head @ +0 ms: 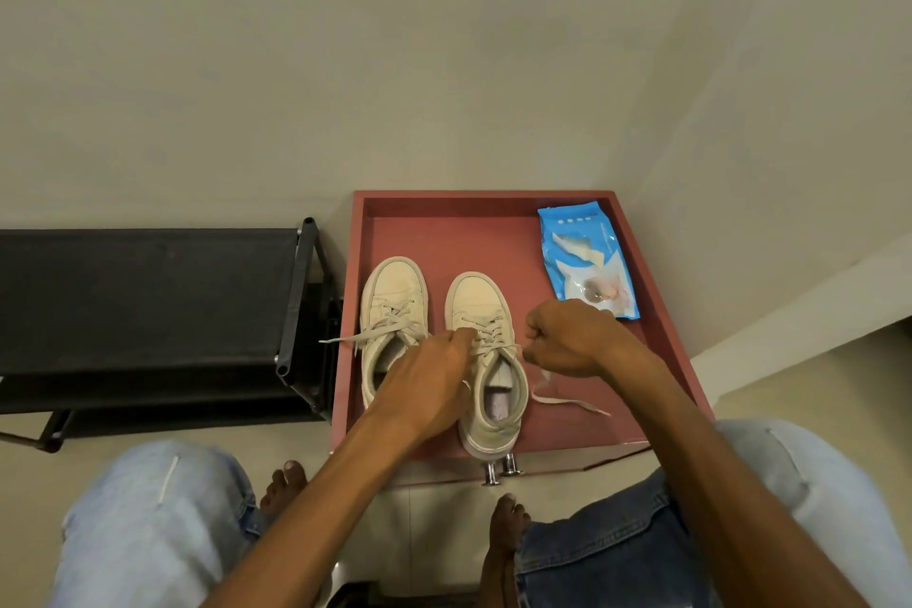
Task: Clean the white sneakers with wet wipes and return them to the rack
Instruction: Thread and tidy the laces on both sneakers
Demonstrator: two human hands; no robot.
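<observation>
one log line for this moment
left hand: pinches laces | right hand: pinches same laces | sneakers: both on pink tray | wipes pack: on tray, far right

Pretty sure it's a home entryway corner: black shoe rack [148,291] along a plain wall [345,64], tiled floor [434,523], bare feet [286,484], small pink cabinet [444,200].
</observation>
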